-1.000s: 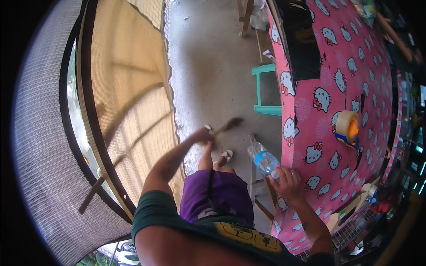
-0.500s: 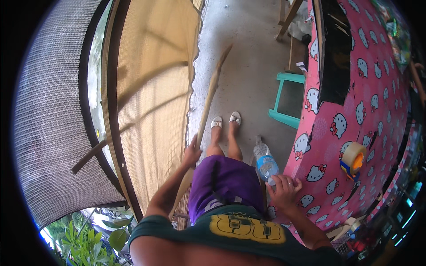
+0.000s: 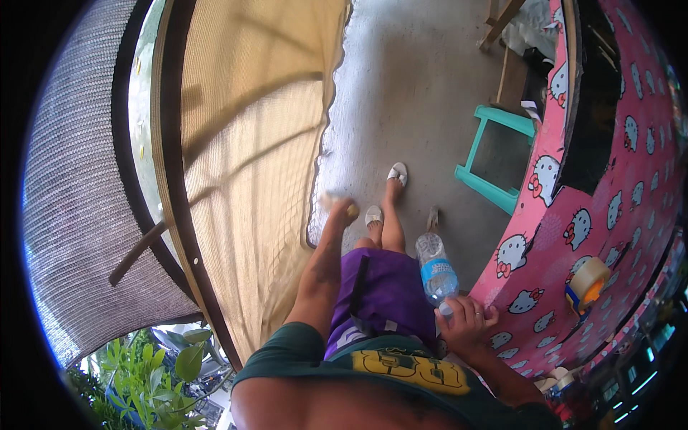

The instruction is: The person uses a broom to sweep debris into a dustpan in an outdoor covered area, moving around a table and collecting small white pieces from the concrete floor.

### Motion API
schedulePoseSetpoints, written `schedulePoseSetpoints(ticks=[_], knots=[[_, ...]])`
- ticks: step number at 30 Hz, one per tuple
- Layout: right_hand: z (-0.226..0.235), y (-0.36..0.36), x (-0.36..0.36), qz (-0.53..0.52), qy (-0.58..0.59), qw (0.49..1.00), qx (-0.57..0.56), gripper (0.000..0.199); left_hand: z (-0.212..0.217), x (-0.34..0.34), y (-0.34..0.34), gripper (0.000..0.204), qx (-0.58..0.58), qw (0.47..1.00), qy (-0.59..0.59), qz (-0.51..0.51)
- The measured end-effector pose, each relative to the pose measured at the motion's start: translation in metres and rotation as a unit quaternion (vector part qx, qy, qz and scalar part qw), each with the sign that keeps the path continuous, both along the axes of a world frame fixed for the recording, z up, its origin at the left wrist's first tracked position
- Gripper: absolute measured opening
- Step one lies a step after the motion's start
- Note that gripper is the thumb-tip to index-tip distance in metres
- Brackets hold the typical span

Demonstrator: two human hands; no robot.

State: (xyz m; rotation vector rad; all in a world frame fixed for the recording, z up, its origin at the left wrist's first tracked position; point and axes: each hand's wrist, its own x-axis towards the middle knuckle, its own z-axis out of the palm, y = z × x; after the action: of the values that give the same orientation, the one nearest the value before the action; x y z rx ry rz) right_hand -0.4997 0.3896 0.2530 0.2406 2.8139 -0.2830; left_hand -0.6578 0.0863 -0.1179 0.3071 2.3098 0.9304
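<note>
My left hand point(image 3: 340, 212) is closed, held low in front of me by the tan cloth's edge. A short, blurred tan piece point(image 3: 352, 211) shows at its fingers; it looks like the wooden stick seen almost end-on, the rest hidden. My right hand point(image 3: 467, 320) grips a clear plastic bottle point(image 3: 436, 271) by its capped neck. The bottle has a blue label and hangs base-down beside my purple shorts point(image 3: 387, 290). Close to that hand stands the pink, cartoon-printed covering point(image 3: 512, 279).
Tan mesh cloth point(image 3: 251, 165) and a dark wooden post point(image 3: 172, 143) line the left. A green stool frame point(image 3: 473, 147) stands ahead right on the concrete floor point(image 3: 423, 86). A tape roll point(image 3: 590, 279) lies on the pink covering. Leafy plants point(image 3: 150, 380) grow at lower left.
My left hand has moved forward and right; the long stick has swung from upright view to nearly out of sight. One foot has stepped ahead. The bottle stays in my right hand.
</note>
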Motion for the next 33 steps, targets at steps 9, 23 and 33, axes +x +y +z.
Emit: schedulePoseSetpoints(ticks=[9, 23, 33], knots=[[-0.003, 0.002, 0.006, -0.028, 0.017, 0.999, -0.02, 0.029, 0.154, 0.012, 0.03, 0.077, -0.093, 0.94, -0.279, 0.175], [-0.004, 0.004, 0.009, -0.028, 0.016, 0.998, -0.055, 0.031, 0.156, 0.04, 0.004, 0.079, -0.119, 0.924, -0.281, 0.231], [0.003, 0.006, 0.002, -0.01, 0.024, 0.998, -0.058, 0.029, 0.027, -0.07, 0.022, 0.021, 0.06, 0.992, 0.036, -0.101]])
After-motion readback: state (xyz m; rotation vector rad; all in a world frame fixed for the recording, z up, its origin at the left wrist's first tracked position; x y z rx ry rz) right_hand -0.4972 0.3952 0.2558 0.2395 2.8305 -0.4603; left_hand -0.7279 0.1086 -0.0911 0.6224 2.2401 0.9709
